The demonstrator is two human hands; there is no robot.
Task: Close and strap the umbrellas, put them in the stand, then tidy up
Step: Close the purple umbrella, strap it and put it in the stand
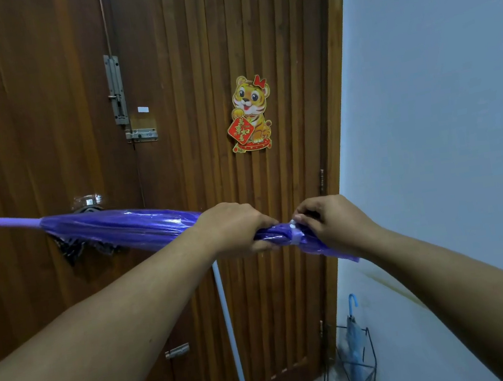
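Both hands on purple umbrella, held level
Left hand grips folded canopy; right hand at 3 o'clock pinches strap.

Brown slatted wooden door beside pale blue wall.

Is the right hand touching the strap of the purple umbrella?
Touching. In the head view the right hand pinches the pale strap wrapped round the purple umbrella; its fingertips lie on the strap's snap with no gap.
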